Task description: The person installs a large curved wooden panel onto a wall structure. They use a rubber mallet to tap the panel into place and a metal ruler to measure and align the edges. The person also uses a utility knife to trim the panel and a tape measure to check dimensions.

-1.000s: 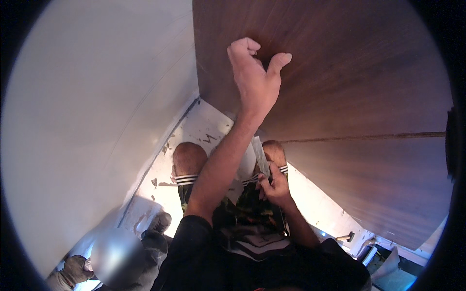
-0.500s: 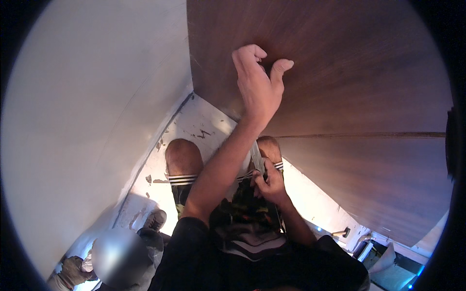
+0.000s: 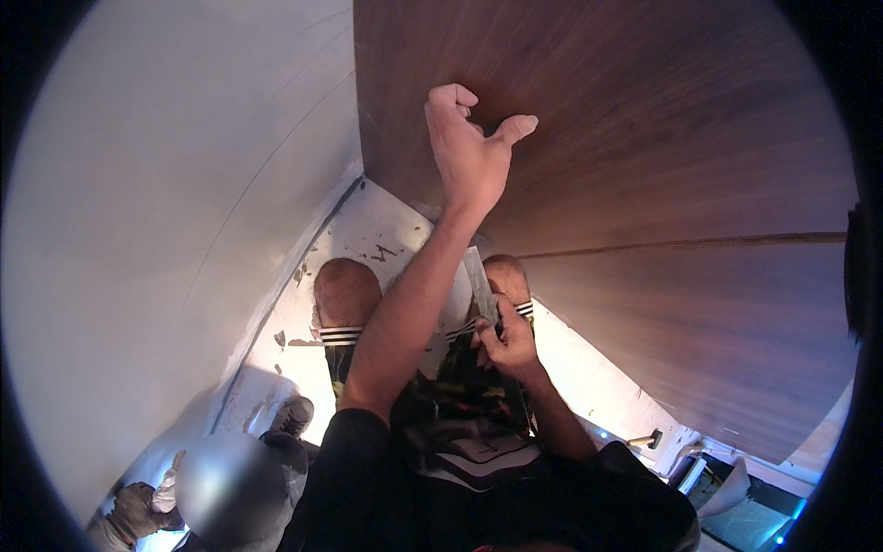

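Note:
My left hand is raised in front of a dark brown wood-grain panel, its fingers bent and its thumb spread well apart. I see nothing in it; whether it touches the panel I cannot tell. Lower down, between my knees, my right hand has its fingers closed around a narrow, flat greyish strip. The strip points up and away from me; its exact kind is unclear. My left forearm crosses above the white floor.
A pale wall rises on the left and meets the panel at a corner. Dark flakes lie on the floor. Another person is at the lower left. A hammer-like tool and a dark greenish bin-like object are at the lower right.
My left hand has shifted a little to the left. More of the greyish strip shows beside my forearm. The panel's horizontal seam now slants up toward the right.

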`<action>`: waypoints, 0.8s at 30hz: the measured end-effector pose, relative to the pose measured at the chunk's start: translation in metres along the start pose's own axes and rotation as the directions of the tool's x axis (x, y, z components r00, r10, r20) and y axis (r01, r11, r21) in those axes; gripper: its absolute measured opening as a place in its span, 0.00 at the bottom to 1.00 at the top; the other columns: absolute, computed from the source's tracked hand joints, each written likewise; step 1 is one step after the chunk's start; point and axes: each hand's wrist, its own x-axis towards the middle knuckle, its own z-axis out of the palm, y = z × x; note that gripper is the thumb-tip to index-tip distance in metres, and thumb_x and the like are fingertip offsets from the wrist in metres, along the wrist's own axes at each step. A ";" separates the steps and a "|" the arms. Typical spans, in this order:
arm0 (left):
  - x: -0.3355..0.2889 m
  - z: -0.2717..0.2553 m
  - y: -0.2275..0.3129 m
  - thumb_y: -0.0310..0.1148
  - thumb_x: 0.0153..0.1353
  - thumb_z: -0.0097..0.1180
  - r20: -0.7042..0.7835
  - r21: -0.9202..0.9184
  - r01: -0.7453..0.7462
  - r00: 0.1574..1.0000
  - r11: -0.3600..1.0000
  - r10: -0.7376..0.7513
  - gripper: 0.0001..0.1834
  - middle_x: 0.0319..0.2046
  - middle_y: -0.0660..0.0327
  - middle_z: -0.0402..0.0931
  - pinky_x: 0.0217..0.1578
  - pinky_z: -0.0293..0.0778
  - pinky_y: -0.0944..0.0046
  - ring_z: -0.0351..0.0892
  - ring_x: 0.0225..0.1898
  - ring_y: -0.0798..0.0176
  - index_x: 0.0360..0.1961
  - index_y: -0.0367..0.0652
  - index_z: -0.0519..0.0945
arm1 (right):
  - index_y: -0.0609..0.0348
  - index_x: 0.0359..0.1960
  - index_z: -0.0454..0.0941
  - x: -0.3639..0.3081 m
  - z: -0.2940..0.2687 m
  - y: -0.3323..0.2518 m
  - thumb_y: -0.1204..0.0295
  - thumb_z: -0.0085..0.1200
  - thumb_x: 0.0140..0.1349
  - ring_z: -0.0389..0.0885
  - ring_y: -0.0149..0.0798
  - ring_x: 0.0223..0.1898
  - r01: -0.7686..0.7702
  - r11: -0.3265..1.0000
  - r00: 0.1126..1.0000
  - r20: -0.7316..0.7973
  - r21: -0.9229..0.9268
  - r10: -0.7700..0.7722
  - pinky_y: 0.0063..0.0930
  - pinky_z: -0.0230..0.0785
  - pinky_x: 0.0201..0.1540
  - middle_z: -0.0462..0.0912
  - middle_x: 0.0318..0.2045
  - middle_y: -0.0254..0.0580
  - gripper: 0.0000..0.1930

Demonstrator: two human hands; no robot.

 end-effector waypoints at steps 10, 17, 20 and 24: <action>0.003 0.002 0.000 0.44 0.47 0.85 -0.023 -0.079 -0.032 0.999 0.996 0.030 0.40 0.35 0.68 0.61 0.30 0.66 0.69 0.60 0.28 0.74 0.49 0.41 0.67 | 0.60 0.57 0.68 0.001 -0.002 0.008 0.71 0.50 0.76 0.81 0.31 0.17 0.026 1.000 1.000 0.005 0.006 -0.026 0.26 0.75 0.20 0.83 0.24 0.39 0.13; 0.006 0.003 0.002 0.46 0.47 0.85 -0.049 0.024 -0.186 0.981 0.982 0.187 0.40 0.35 0.67 0.61 0.31 0.66 0.68 0.60 0.28 0.73 0.48 0.39 0.68 | 0.61 0.58 0.69 0.004 -0.001 0.008 0.71 0.52 0.73 0.84 0.37 0.21 0.077 0.995 0.997 0.006 -0.067 -0.077 0.31 0.77 0.25 0.85 0.27 0.46 0.16; 0.002 0.004 0.002 0.48 0.46 0.85 -0.022 0.060 -0.182 0.983 0.982 0.183 0.41 0.36 0.66 0.61 0.31 0.67 0.66 0.60 0.29 0.72 0.48 0.38 0.68 | 0.61 0.59 0.69 0.004 -0.001 -0.003 0.71 0.53 0.71 0.86 0.41 0.22 -0.015 1.000 0.999 0.030 0.002 0.015 0.35 0.79 0.28 0.86 0.28 0.49 0.18; -0.008 0.009 0.006 0.50 0.44 0.86 0.016 0.123 -0.208 0.978 0.970 0.208 0.43 0.37 0.65 0.61 0.32 0.69 0.66 0.61 0.30 0.71 0.48 0.39 0.69 | 0.61 0.60 0.69 0.006 0.000 -0.004 0.71 0.53 0.71 0.87 0.42 0.23 -0.058 0.998 0.998 0.030 0.021 0.057 0.35 0.79 0.29 0.86 0.28 0.50 0.18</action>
